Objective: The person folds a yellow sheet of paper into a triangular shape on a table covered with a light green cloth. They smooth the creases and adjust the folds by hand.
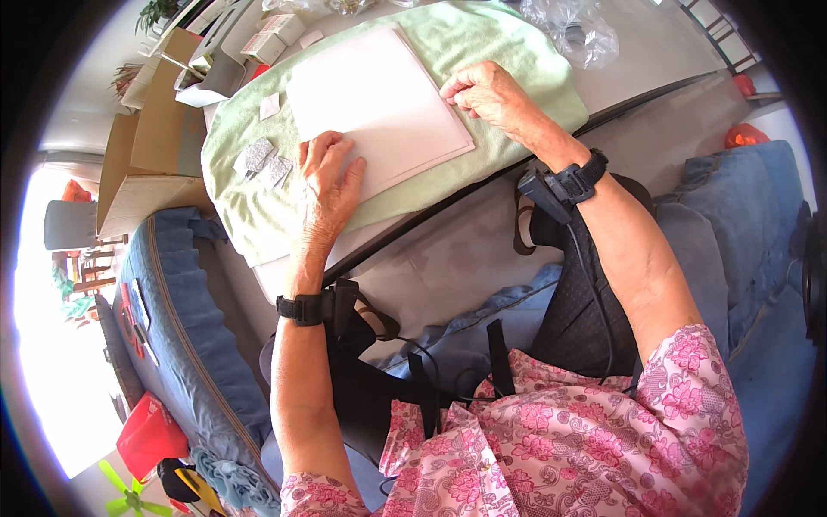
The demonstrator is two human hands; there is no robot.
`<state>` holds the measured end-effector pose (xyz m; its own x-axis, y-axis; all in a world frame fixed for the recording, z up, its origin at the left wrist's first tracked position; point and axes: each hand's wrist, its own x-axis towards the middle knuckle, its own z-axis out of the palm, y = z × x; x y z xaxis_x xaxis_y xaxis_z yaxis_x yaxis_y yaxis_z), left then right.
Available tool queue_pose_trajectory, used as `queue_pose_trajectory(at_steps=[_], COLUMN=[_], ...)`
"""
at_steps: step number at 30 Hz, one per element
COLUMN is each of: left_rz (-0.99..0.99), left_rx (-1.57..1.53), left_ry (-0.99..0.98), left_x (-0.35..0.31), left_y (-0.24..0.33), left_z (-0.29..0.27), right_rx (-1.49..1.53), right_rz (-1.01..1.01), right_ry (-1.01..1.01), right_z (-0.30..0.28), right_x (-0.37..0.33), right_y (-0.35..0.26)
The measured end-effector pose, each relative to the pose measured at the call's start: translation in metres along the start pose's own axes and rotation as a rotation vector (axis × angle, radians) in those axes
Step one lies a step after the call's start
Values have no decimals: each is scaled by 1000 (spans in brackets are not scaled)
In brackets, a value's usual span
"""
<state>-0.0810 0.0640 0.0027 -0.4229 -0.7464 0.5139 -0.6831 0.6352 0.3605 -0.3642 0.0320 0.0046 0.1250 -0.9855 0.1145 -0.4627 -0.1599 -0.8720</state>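
A stack of white paper sheets [375, 95] lies at a slant on a light green cloth [508, 43] spread over the table. My left hand [326, 189] rests on the near left part of the stack, its fingers and thumb apart. At the right edge of the sheets is my right hand [495, 99], with fingers curled in a pinch; what lies between the fingertips is hidden. Left of the stack, crinkled silver-grey pieces [256, 157] sit on the cloth beside my left hand. A small pale square [270, 106] is just beyond them.
An open cardboard box [168, 155] stands beyond the table's left end. Small white boxes [277, 34] and a clear plastic bag [573, 30] lie along the far side. Blue-covered seating [198, 302] is at left and right. A cable [594, 276] hangs from my right wrist strap.
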Motion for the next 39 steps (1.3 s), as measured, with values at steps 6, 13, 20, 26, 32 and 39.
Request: queue_pose_trajectory(at_steps=[6,13,20,26,32,39], left_rz=[15,41,64,69,72,95], left_rx=[-11,14,38,33,22,42], left_ry=[14,13,20,26,25,52], left_x=[0,0,0,-1,1,1], left_y=[1,1,0,0,1,-2], left_z=[1,0,1,0,1,3], right_rx=[15,-1,73,47,15,42], right_rz=[100,209,160,166,136,112], right_ry=[-27,-2,-29,1,23,-79], right_z=[0,0,-1,5,7,-1], right_x=[1,-1,2,4,3,1], right_y=[-3,-14,-11,-12,-17,-12])
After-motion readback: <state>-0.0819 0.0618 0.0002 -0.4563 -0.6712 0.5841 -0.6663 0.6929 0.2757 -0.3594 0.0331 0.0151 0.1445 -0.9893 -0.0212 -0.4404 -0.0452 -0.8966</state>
